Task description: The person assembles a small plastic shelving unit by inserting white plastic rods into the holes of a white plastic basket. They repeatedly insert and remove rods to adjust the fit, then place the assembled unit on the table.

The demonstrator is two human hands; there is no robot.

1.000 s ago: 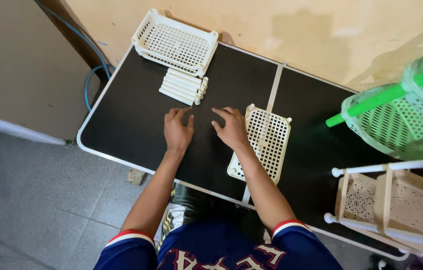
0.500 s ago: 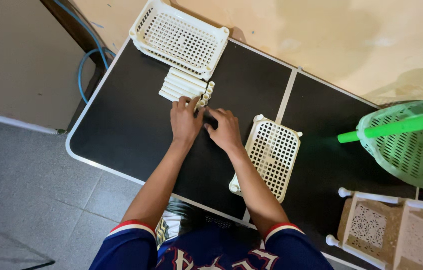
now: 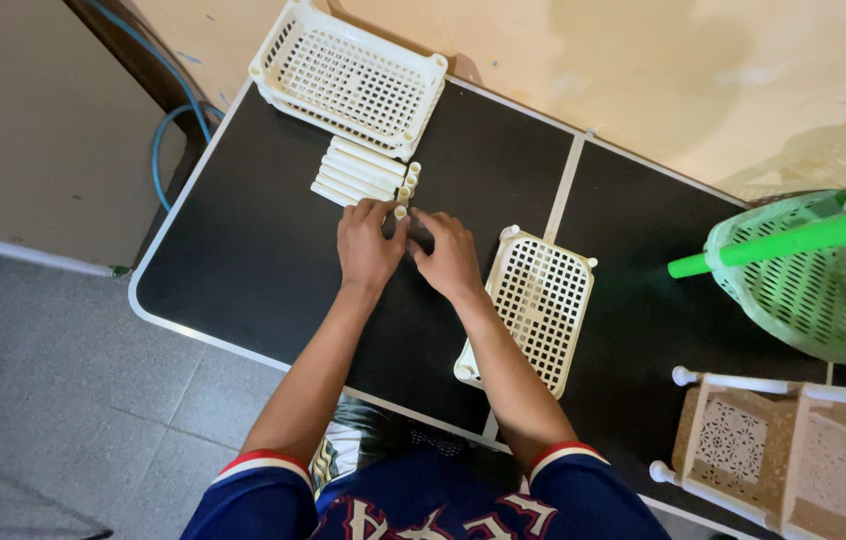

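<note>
Bare black tabletop left of the hands; cream tubes (basket behind) ahead.

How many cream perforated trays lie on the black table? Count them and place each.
2. One cream tray sits at the table's far-left corner; the other tray lies right of the right hand.

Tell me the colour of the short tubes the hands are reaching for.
Cream-white. The tubes lie in a row on the black table, seen in the head view.

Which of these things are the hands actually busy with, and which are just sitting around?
In hand: left hand and right hand at the cream tubes.

Lying about: flat cream tray, cream basket, green rack, beige rack.
</note>
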